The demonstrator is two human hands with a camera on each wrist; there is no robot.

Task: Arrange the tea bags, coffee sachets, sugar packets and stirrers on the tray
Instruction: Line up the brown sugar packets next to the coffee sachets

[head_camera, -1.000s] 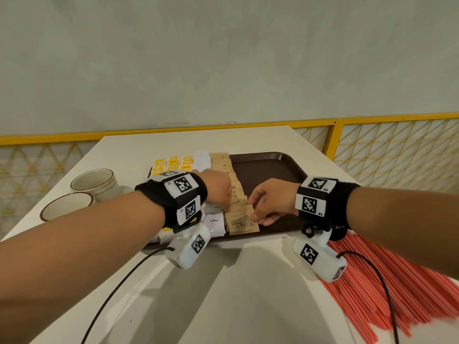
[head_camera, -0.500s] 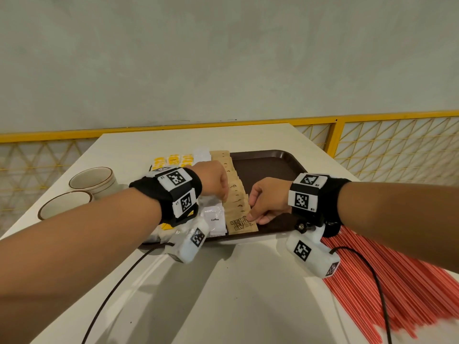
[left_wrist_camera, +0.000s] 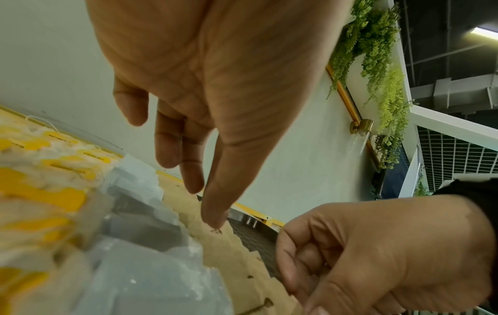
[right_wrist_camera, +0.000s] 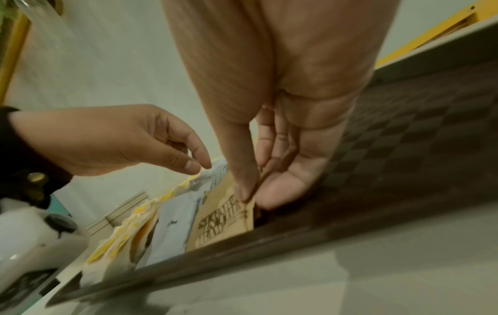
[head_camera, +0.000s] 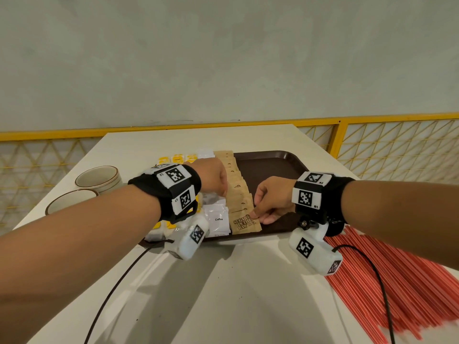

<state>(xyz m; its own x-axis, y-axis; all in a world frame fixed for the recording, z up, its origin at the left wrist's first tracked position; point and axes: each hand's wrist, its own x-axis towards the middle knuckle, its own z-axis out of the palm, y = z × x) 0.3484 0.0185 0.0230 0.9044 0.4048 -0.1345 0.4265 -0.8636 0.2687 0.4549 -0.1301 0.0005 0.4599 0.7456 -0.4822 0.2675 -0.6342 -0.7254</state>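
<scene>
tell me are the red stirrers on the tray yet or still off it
Off it. The red stirrers lie spread on the table, right of the tray.

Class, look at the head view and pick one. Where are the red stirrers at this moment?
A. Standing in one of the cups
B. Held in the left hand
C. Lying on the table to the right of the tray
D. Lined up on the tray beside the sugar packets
C: the red stirrers lie in a loose pile on the table, outside the brown tray, under the right forearm.
</scene>
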